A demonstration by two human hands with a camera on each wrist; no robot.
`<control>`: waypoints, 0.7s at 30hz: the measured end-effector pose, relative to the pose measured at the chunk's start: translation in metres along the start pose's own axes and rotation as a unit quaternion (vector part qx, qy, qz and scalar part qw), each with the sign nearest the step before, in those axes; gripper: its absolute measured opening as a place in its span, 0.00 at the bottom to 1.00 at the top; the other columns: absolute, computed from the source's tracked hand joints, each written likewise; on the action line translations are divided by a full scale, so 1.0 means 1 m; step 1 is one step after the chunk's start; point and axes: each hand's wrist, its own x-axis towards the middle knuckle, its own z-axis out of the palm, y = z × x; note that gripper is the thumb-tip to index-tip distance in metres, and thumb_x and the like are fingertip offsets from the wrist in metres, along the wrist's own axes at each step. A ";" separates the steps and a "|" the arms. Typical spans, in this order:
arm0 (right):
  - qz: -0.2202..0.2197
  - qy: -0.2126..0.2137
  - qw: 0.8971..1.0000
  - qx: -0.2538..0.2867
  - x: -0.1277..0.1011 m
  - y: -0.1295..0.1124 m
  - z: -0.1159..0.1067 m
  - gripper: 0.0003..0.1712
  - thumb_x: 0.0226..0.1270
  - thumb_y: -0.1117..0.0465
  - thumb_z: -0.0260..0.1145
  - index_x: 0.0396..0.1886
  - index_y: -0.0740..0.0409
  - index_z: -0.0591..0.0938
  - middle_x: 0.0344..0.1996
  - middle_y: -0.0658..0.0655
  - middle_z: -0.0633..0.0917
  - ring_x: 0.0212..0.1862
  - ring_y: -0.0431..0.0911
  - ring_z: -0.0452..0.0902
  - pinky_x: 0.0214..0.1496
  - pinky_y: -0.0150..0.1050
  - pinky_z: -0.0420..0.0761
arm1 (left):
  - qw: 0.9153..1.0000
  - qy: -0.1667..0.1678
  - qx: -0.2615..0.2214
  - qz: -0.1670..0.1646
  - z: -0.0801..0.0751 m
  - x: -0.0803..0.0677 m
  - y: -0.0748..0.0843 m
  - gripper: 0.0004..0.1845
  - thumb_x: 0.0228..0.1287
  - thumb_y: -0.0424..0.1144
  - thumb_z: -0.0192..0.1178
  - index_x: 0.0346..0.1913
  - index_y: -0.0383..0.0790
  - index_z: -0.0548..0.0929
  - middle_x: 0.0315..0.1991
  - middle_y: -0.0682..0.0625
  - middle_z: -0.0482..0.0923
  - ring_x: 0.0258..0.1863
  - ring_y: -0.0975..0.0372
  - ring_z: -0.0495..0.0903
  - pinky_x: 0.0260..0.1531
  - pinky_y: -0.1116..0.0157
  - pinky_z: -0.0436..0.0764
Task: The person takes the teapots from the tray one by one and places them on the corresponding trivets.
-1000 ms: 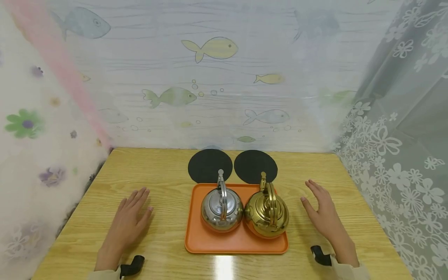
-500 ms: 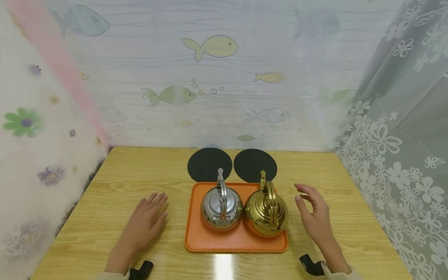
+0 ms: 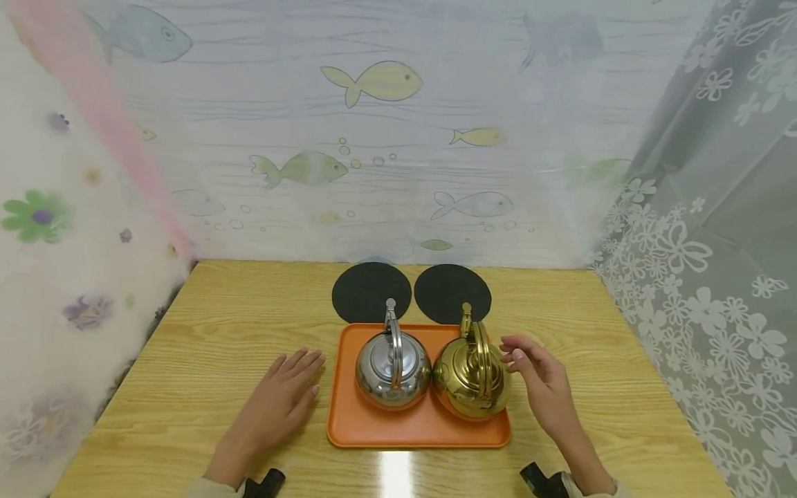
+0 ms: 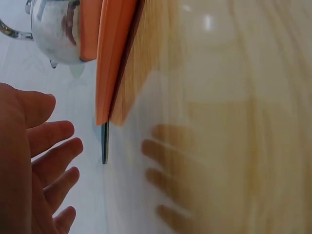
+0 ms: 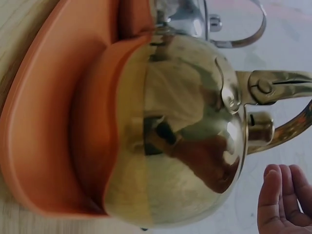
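A gold teapot [image 3: 468, 387] and a silver teapot [image 3: 386, 377] stand side by side on an orange tray [image 3: 423, 434], each with an arched handle on top. My right hand [image 3: 544, 387] is just right of the gold teapot, fingers partly bent and holding nothing. In the right wrist view its fingertips [image 5: 273, 170] appear beside the gold teapot's handle [image 5: 282, 87], apart from it. My left hand [image 3: 277, 401] hovers over the table left of the tray, fingers stretched out. Its fingers [image 4: 58, 156] hold nothing in the left wrist view, and the silver teapot [image 4: 56, 29] shows beyond them.
Two round black mats [image 3: 371, 290] lie behind the tray on the wooden table [image 3: 218, 332]. A fish-patterned curtain [image 3: 373, 173] closes off the back, with flowered cloth at both sides. A black wrist mount [image 3: 264, 484] sits at each sleeve.
Both hands have moved inward: the left hand to the right toward the tray, the right hand to the left up beside the gold teapot, its fingers bending. The teapots and tray have stayed put.
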 end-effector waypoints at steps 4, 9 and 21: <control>0.013 -0.030 0.999 0.021 0.001 -0.006 0.003 0.18 0.83 0.68 0.47 0.55 0.75 0.80 0.44 0.46 0.86 0.43 0.41 0.83 0.44 0.32 0.85 | 1.000 -0.011 -0.005 0.000 0.003 0.001 0.005 0.25 0.75 0.42 0.57 0.71 0.38 0.75 0.72 0.46 0.72 0.74 0.46 0.67 0.72 0.39 0.60; 0.016 -0.069 0.996 0.047 0.003 -0.012 0.006 0.21 0.84 0.67 0.44 0.56 0.78 0.79 0.44 0.48 0.85 0.44 0.39 0.82 0.46 0.32 0.85 | 1.000 -0.020 -0.008 -0.005 0.007 0.003 0.008 0.26 0.77 0.45 0.55 0.73 0.40 0.73 0.73 0.47 0.71 0.75 0.47 0.66 0.74 0.41 0.59; 0.064 -0.093 0.993 0.043 0.004 -0.022 0.008 0.25 0.86 0.63 0.42 0.60 0.80 0.76 0.47 0.44 0.85 0.48 0.37 0.82 0.50 0.28 0.84 | 0.999 -0.022 -0.027 0.005 0.012 0.009 0.013 0.29 0.73 0.44 0.59 0.73 0.38 0.73 0.74 0.47 0.70 0.75 0.46 0.64 0.74 0.41 0.59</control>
